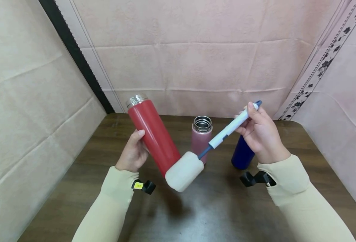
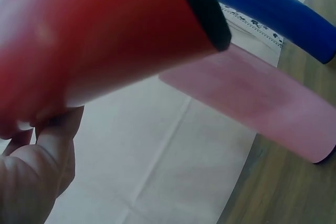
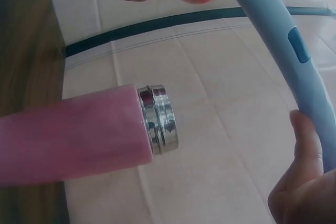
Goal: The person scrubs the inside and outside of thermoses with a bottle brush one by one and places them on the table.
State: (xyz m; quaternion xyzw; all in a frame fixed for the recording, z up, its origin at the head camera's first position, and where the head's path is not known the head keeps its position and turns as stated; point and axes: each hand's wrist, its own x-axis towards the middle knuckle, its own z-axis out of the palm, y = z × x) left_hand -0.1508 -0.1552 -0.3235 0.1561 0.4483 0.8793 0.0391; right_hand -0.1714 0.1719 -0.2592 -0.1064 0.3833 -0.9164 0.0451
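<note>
My left hand [image 1: 133,152] grips a red thermos bottle [image 1: 154,134] around its middle, tilted with its uncapped steel mouth up and to the left. In my right hand [image 1: 261,134] is a bottle brush, held by its light blue handle [image 1: 230,127], with the white sponge head [image 1: 184,171] pointing down and left. In the head view the sponge overlaps the red bottle's lower end; whether they touch I cannot tell. Between the hands stands a pink thermos bottle [image 1: 201,137], its mouth open. A dark blue bottle [image 1: 242,154] stands partly hidden behind my right hand.
The brown wooden table [image 1: 214,208] carries the standing bottles. Pale cloth walls [image 1: 196,67] enclose it at the back and both sides. Black camera mounts [image 1: 258,178] are strapped to both wrists.
</note>
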